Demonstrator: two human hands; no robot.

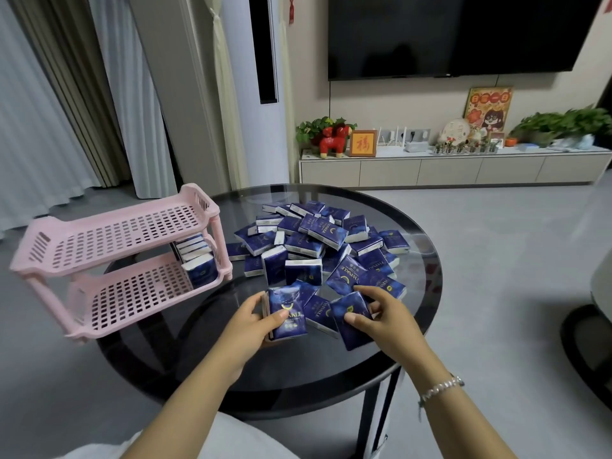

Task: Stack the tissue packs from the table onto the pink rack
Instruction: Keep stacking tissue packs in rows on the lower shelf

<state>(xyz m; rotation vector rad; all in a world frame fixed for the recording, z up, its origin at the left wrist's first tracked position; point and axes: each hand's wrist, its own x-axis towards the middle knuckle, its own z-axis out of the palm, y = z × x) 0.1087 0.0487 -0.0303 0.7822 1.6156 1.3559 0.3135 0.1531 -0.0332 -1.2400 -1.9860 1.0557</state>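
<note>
A heap of dark blue tissue packs (318,240) covers the middle of the round dark glass table (265,369). My left hand (251,323) grips a small upright bundle of packs (288,313) at the heap's near edge. To its right, my right hand (381,313) closes its fingers and thumb on a single pack (354,321) lying on the glass. The pink two-tier rack (116,233) stands at the table's left edge. Its top shelf is bare. Several packs (198,256) stand in a row at the right end of its lower shelf.
A white floor-standing air conditioner (255,87) and curtains (66,94) are behind the table. A low TV cabinet (453,170) with plants and ornaments runs along the far wall under a television (457,34). Another dark round piece of furniture (592,332) sits at the right edge.
</note>
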